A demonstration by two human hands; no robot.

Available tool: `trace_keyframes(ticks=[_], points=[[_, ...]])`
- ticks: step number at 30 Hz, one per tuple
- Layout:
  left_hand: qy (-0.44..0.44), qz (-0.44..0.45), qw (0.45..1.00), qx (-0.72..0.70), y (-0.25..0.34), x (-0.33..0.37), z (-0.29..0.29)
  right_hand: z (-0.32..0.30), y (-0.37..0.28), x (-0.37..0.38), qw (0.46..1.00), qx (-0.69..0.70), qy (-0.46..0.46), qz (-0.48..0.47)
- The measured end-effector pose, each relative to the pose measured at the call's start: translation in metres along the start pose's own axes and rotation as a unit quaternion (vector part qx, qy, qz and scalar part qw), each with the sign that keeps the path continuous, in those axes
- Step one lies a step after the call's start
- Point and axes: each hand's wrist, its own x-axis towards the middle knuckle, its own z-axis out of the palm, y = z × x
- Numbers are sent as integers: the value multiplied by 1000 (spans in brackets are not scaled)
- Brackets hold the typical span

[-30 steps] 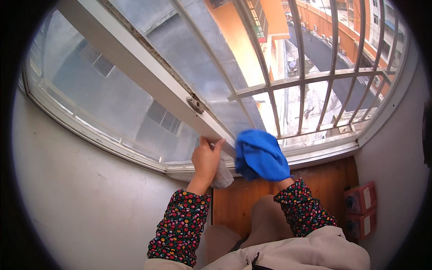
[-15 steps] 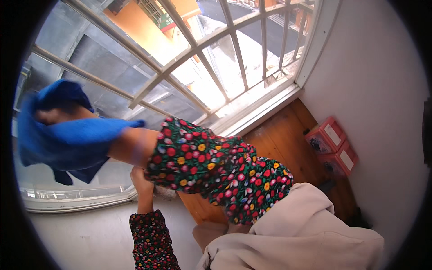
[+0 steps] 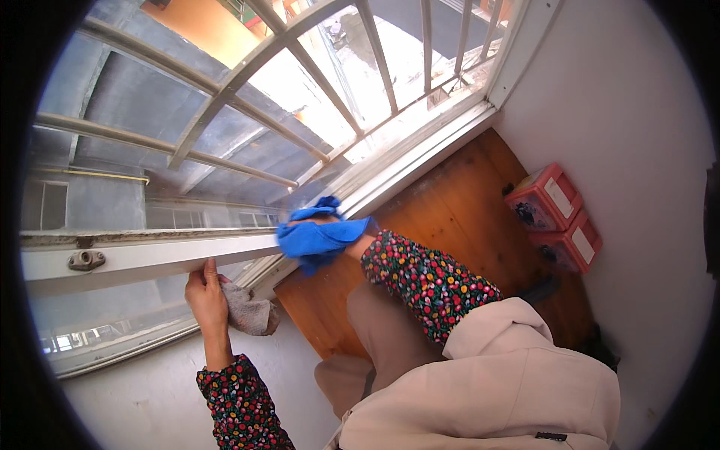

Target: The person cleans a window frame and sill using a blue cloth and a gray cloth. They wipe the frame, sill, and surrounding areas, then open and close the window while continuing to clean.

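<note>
My right hand [image 3: 321, 220] is wrapped in a blue cloth [image 3: 322, 238] and presses it to the lower corner of the window, where the white sash frame [image 3: 169, 259] meets the sill. The cloth hides most of its fingers. My left hand [image 3: 208, 294] is closed round a grey cloth [image 3: 251, 309], which hangs out beside the fingers. One finger of that hand reaches up against the sash frame. Both forearms wear dark floral sleeves.
Behind the glass runs a barred metal grille [image 3: 217, 82]. A wooden ledge [image 3: 420, 217] lies below the sill, with two pink boxes [image 3: 551, 214] by the white wall [image 3: 630, 150]. A metal latch [image 3: 86, 260] sits on the sash frame.
My right hand has swung with the blue cloth from the far left of the window down to the right, into the lower corner. The left hand and grey cloth are now uncovered.
</note>
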Motion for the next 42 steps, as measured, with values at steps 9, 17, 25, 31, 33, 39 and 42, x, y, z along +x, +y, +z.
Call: trace_keyframes(ticks=[9,17,25,31,33,39,42], points=[[22,-17,1000,-8,5,-5,-1,6,25,27,988,-133,-76,-25],[16,-25,999,11,8,-4,-1,-151,112,97,987,-148,49,-28],[2,-6,1000,6,5,-3,1,-283,172,151,931,-24,271,241],[8,-20,1000,6,4,-2,2,-140,106,133,853,149,350,356],[14,-14,1000,11,4,-3,3,-99,62,105,884,174,290,324],[13,-34,999,19,9,-2,3,-54,-87,48,883,305,327,144],[14,0,1000,-8,9,-2,5,-80,-60,69,974,-8,166,157]])
